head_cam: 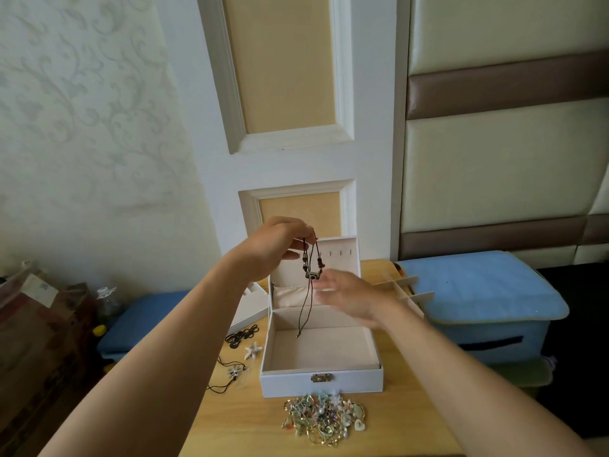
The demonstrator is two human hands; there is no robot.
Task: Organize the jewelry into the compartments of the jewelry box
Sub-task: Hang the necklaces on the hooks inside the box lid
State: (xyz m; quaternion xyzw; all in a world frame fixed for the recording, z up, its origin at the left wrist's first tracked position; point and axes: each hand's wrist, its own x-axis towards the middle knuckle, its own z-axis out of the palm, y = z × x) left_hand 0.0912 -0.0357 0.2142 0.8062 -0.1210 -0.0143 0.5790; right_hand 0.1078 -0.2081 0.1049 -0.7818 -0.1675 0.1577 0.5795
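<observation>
**A:** Dark cord, little metal charm: why is the necklace [311, 275] dangling above the jewelry box [321, 377] instead of lying in it?

**B:** The left hand [276, 245] pinches the top of the cord with its fingers, so the loop hangs straight and untangled. The loose ends trail down into the bare bottom of the box.

**A:** And the right hand [346, 295]?

**B:** It's blurred. Its fingers are spread and hold nothing, and it sits just beside the charm, probably to steady it. The raised lid [342, 255] has a row of hooks right behind, so I'd guess the cord is meant for one of those.

**A:** Where are the compartments?

**B:** The divider tray [405, 288] sits outside, by the box's back right corner. That's likely why the inside looks open.

**A:** What about the rest?

**B:** There's a tangled pile of trinkets [321, 415] at the bench's [237, 423] front edge, just before the clasp. A few cord pieces [234, 373] lie left of the box, unsorted.
</observation>
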